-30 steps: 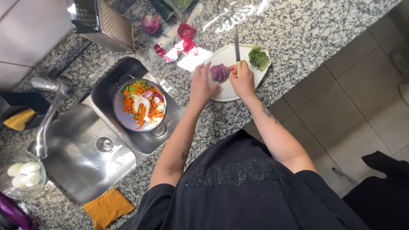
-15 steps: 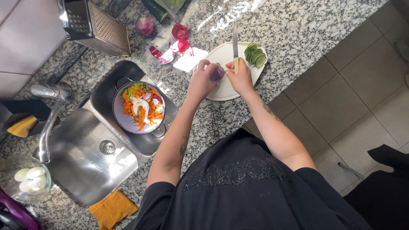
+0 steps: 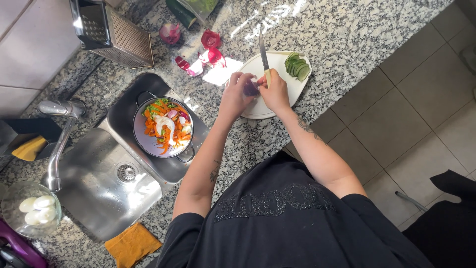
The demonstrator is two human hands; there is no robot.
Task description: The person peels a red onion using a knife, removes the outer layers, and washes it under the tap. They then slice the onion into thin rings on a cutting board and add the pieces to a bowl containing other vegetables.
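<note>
My left hand [image 3: 235, 94] holds a piece of purple onion [image 3: 251, 89] over a white cutting board [image 3: 258, 106] on the granite counter. My right hand [image 3: 275, 92] grips a knife [image 3: 263, 52] by its pale handle, the blade pointing away from me, right beside the onion. Sliced cucumber rounds [image 3: 297, 64] lie at the far right of the board. Both hands are close together and touch the onion.
A white colander [image 3: 148, 144] with carrot shreds and onion sits on the sink's drainer. Red onion skins [image 3: 206, 49] and a metal box grater [image 3: 114, 32] lie further back. A tap [image 3: 57, 144], a bowl of eggs [image 3: 34, 211] and an orange cloth [image 3: 131, 243] lie around the sink.
The view has shifted slightly. My hands have closed in on the onion piece, lifting it a little off the board, with the knife still in my right hand.
</note>
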